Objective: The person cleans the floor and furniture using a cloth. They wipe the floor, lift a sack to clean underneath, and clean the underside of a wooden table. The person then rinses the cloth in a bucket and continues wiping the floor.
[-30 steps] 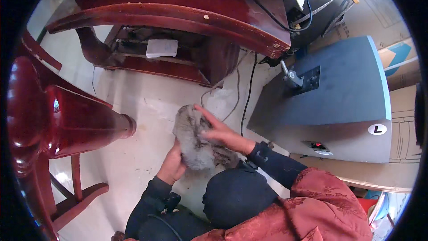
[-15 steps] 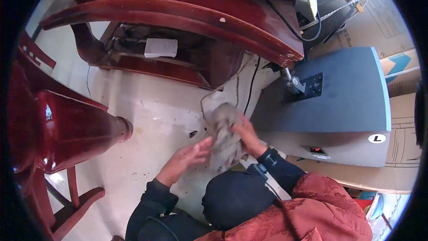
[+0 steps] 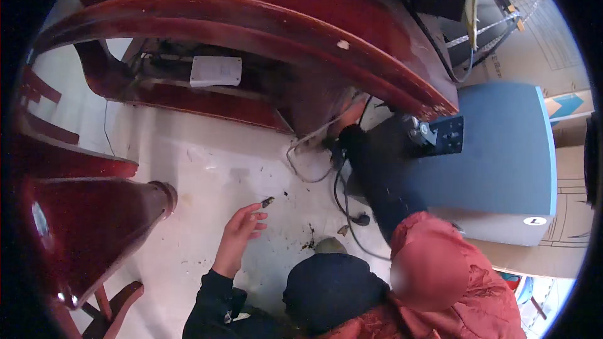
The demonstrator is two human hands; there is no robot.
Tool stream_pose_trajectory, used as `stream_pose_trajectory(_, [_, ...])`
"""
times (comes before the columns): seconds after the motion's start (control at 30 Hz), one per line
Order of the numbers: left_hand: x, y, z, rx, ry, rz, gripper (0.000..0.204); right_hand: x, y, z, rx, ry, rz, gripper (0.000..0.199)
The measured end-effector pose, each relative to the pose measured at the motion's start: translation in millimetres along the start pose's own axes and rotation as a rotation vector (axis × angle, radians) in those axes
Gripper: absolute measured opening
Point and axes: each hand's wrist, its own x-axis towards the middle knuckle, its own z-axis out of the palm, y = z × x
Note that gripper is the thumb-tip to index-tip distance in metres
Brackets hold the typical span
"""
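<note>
The left hand (image 3: 240, 233) hovered just above the pale, dusty floor (image 3: 188, 169), fingers loosely spread and slightly curled, holding nothing, with the fingertips nearly touching a small dark scrap of debris (image 3: 267, 201) lying on the floor right beside them. The right hand (image 3: 353, 127) was stretched far forward on a dark sleeve, tucked in under the curved edge of the dark red wooden table (image 3: 251, 22), right where the tangle of grey and black cables (image 3: 314, 157) ran between the table leg and the grey-blue metal box (image 3: 496, 157); honestly couldn't tell if it was gripping anything or just resting there, too much shadow. As for the scrap, I'd guess it was feather-light, dry and maybe crumbly, so a fingertip pinch from above looked like the way to take it, gently, since it could break up or skid on the dust. More dark crumbs (image 3: 309, 238) were scattered just to the right, near the knee. The cables looked floppy and rubbery, best grabbed along a loose loop, not at a plug.
</note>
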Motion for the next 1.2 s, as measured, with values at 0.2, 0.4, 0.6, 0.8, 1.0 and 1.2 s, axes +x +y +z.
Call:
stream_pose_trajectory(0.2, [12, -10, -3, -0.040, 0.007, -0.016, 0.035, 81, 7, -14, -0.675, -0.047, -0.146, 0.044])
stream_pose_trajectory(0.4, [23, -13, -4, -0.031, 0.022, -0.048, 0.032, 95, 18, -12, -0.920, -0.154, -0.135, 0.046])
stream_pose_trajectory(0.6, [24, 3, 1, -0.012, 0.055, -0.029, 0.032, 90, 17, -15, -0.990, -0.200, -0.167, 0.049])
stream_pose_trajectory(0.8, [0, 1, -19, -0.015, 0.134, -0.027, 0.031, 82, 8, -16, -1.030, -0.203, -0.219, 0.051])
stream_pose_trajectory(1.0, [-18, -3, -37, -0.039, 0.190, -0.065, 0.033, 83, -2, -13, -1.102, -0.213, -0.249, 0.053])
stream_pose_trajectory(1.2, [-4, -12, -31, 0.001, 0.139, -0.069, 0.034, 72, 3, -15, -1.185, -0.249, -0.274, 0.056])
